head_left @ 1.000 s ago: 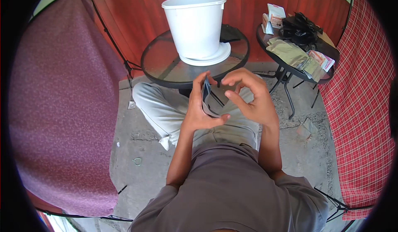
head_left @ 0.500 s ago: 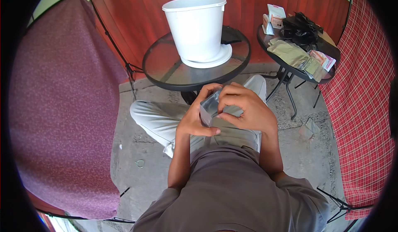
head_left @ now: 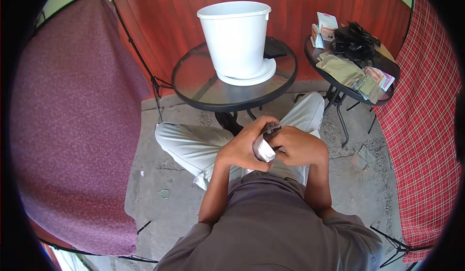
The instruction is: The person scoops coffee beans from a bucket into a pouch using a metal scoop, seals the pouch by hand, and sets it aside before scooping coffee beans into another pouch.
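A silvery foil pouch (head_left: 264,149) is held in front of my lap, its mouth bowed apart. My left hand (head_left: 243,147) wraps around its left side, with the thumb at the near edge and the fingers at the far edge. My right hand (head_left: 302,146) is closed against the right side of the pouch, its curled fingers at or inside the opening. The right fingertips are mostly hidden, as are the pouch's lower part and contents.
Ahead, a round glass table (head_left: 193,87) bears a white bucket (head_left: 235,40) standing on a white lid (head_left: 261,74). A second table (head_left: 322,71) at right carries a black plastic bag (head_left: 356,40) and several pouches (head_left: 341,70). A clear wrapper (head_left: 363,158) lies on the floor.
Both hands have moved slightly down and right with the pouch. The pouch has turned and its mouth is bowed wider. My right hand has gone from pinching the edge to curling against the opening.
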